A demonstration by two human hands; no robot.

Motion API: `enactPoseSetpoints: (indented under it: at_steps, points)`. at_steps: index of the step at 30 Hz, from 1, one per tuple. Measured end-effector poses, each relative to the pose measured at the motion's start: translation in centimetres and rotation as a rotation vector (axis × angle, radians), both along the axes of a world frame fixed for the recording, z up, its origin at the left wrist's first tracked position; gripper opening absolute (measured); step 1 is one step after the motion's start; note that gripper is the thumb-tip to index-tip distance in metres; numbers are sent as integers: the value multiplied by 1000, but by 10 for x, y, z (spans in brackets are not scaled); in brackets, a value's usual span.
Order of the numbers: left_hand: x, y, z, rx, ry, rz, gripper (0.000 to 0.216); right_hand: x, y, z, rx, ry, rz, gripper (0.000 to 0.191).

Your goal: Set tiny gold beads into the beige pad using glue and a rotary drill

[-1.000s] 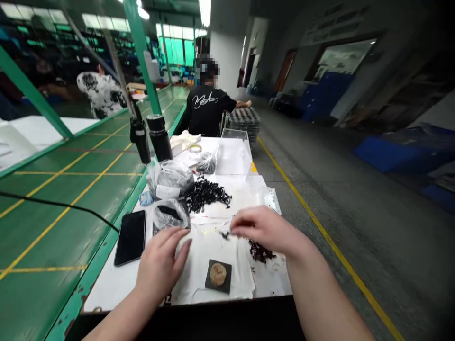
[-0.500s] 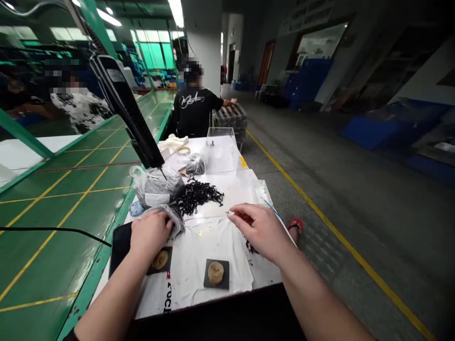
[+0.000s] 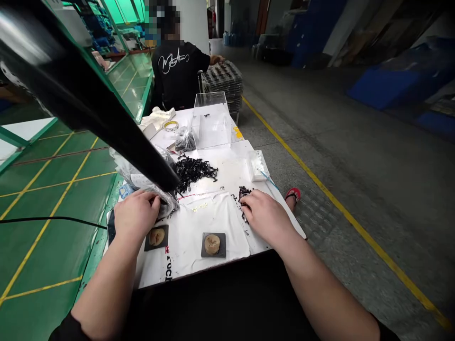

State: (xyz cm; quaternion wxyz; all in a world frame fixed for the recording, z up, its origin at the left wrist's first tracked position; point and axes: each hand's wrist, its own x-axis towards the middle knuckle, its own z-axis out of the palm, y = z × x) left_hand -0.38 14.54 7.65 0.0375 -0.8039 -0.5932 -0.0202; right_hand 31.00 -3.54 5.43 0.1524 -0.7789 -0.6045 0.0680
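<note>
My left hand lies at the edge of a clear plastic bag, its fingertips hidden behind the hand and in the folds. My right hand reaches down to a small pile of tiny dark parts, thumb and fingers bent together; whatever is between them is hidden. Between the hands, a white cloth carries a few small gold-coloured bits. A dark square pad with a round tan lump sits at its front, and a similar pad with a lump is near my left wrist.
A black power screwdriver hangs across the left side, close to the camera. Black T-shaped parts are heaped behind the cloth. Farther off stand a clear box, a white tray, a tape roll and a seated person.
My right hand has moved from above the cloth's far edge to the pile of tiny dark parts. The view has tilted down, and the screwdriver looms larger. My left hand remains by the bag.
</note>
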Motion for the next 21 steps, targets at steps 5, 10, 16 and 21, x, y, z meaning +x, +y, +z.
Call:
enactPoseSetpoints:
  at_steps: [5, 10, 16, 21]
  points:
    - [-4, -27, 4, 88, -52, 28, 38, 12, -5, 7, -92, -5, 161, 25]
    - [-4, -81, -12, 110, -245, -181, 41, 21, -26, 11, -134, -14, 276, 22]
    - [9, -136, -48, 43, -543, -495, 18, 11, -25, -5, -141, -64, 276, 15]
    - [13, -152, -62, 34, -683, -580, 9, 13, -21, -18, -115, -101, 284, 17]
